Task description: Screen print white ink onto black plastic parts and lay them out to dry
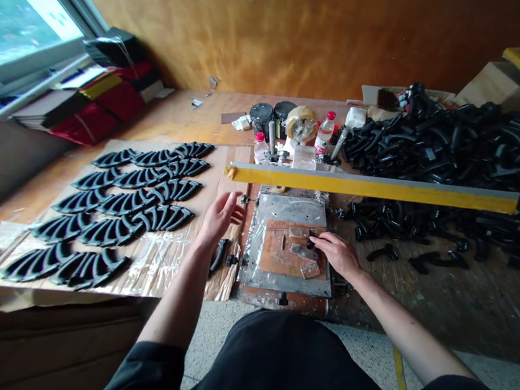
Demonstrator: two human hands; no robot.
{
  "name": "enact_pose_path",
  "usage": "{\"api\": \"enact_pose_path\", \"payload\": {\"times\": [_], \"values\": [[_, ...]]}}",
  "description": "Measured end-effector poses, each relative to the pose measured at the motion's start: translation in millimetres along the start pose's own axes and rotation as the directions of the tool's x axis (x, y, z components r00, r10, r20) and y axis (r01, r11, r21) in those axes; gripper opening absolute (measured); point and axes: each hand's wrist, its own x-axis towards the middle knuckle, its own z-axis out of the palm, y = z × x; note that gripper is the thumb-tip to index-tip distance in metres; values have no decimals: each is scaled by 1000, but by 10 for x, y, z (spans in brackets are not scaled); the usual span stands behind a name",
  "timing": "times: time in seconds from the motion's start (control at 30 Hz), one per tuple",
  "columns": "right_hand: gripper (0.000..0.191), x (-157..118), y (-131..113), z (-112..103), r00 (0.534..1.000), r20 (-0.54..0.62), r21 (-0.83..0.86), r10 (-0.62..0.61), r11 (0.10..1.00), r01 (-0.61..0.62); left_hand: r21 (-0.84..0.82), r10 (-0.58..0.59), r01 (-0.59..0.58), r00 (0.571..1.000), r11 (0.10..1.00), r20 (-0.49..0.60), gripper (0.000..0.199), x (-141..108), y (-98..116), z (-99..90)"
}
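The person's right hand (335, 252) reaches over the metal plate (293, 210), fingertips nearly closed at a small black part (311, 243) above the wooden board (276, 256); whether the fingers grip the part or only touch it cannot be told. Small blocks (304, 251) lie on the board, which rests on the plate. The left hand (221, 219) hovers with fingers loosely open, between the plate and the cardboard sheet (217, 184), and nothing shows in its grasp. A single curved black piece (219, 254) lies on the cardboard near the left forearm, while rows of fanned black pieces (123, 198) cover the sheet farther left. A yellow-and-gray bar (373, 187) spans the view beyond the hands. Behind it stand two dark tubs (260, 117), a roll of tape (302, 124) and a red-capped bottle (325, 133). A large heap of black plastic parts (444, 141) fills the right side of the table (398, 298).
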Motion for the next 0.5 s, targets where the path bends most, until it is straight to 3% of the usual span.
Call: {"api": "enact_pose_path", "payload": {"times": [0.1, 0.2, 0.37, 0.5], "values": [[30, -12, -101, -27, 997, -34, 13, -63, 998, 63, -333, 221, -229, 973, 915, -61, 47, 84, 485, 321], [32, 69, -195, 18, 991, -33, -17, -127, 992, 126, -380, 230, -280, 958, 881, -172, 43, 56, 704, 489], [28, 398, -396, 247, 972, 58, -82, -227, 969, 231, -372, 208, -260, 963, 891, -174, 44, -38, 706, 511], [27, 421, -395, 237, 977, 108, -45, -182, 981, 187, -338, 227, -252, 967, 907, -112, 48, -114, 649, 426]]}}
